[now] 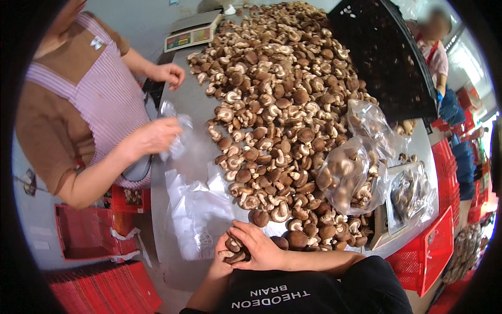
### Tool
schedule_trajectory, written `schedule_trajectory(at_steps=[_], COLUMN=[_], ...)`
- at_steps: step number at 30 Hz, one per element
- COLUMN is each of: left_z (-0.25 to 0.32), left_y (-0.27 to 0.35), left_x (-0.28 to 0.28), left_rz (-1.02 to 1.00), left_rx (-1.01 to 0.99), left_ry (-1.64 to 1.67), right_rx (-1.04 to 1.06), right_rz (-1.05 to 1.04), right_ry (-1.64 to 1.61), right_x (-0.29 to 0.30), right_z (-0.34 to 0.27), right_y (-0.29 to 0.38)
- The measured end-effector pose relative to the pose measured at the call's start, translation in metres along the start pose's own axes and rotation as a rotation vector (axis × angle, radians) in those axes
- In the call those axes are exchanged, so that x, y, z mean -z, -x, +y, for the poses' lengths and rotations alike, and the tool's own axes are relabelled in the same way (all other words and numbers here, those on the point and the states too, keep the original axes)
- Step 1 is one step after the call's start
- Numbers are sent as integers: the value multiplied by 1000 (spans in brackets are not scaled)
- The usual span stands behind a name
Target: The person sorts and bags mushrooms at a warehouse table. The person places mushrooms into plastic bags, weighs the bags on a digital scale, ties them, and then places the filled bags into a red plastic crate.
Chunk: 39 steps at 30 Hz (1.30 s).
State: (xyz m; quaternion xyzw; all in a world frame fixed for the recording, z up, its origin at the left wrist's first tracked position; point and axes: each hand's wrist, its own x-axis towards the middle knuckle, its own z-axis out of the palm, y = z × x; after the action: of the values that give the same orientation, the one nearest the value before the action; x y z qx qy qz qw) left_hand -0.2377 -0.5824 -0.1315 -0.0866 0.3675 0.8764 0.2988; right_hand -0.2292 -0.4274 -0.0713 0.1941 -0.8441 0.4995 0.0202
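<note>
Both my hands cup several shiitake mushrooms [236, 251] close to my body at the near edge of a metal table. My left hand [221, 257] is around their left side, and my right hand [259, 245] closes over them from the right. A big heap of loose shiitake mushrooms [274, 102] spreads over the table [172, 251]. Flat clear plastic bags [196, 212] lie just beyond my left hand. To the right, clear bags filled with mushrooms [345, 172] rest on the heap, and another filled bag [410, 192] sits on a scale [382, 231].
At the left a co-worker in a striped apron [106, 82] handles a plastic bag [178, 133]. A second scale [194, 29] stands at the far left. A black crate [384, 59] is tilted over the heap's right side. Red crates [423, 251] flank the table; another person stands far right.
</note>
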Motion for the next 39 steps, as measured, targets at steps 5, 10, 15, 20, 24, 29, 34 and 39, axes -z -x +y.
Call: schedule_trajectory(at_steps=[5,10,15,20,24,29,34,39], left_z=[17,22,124,320,304,203,170,124], left_y=[74,125,162,138,123,118,42,-62], left_x=[2,79,138,230,287,331,254,56], left_rz=[254,190,439,990,990,799,863,250], left_rx=[-172,60,-234,-545,-169,99,-661,-557], left_ry=[-89,733,422,269,-137,-367,-1038,-1288], right_rx=[-211,-374,-331,-203,-47,-109,-353,-594], right_rz=[-128,-422,-516,66,-286,-143,126,283], right_ry=[-407,-684,-558,-247,-337,161,94,362], right_x=[-60,-134,-241,-307,-260,-140,19,159], right_z=[-17,-40,-72,-100,-65,3,49,123], right_y=[1,-2,-92,-277,-246,-159,-142,-153])
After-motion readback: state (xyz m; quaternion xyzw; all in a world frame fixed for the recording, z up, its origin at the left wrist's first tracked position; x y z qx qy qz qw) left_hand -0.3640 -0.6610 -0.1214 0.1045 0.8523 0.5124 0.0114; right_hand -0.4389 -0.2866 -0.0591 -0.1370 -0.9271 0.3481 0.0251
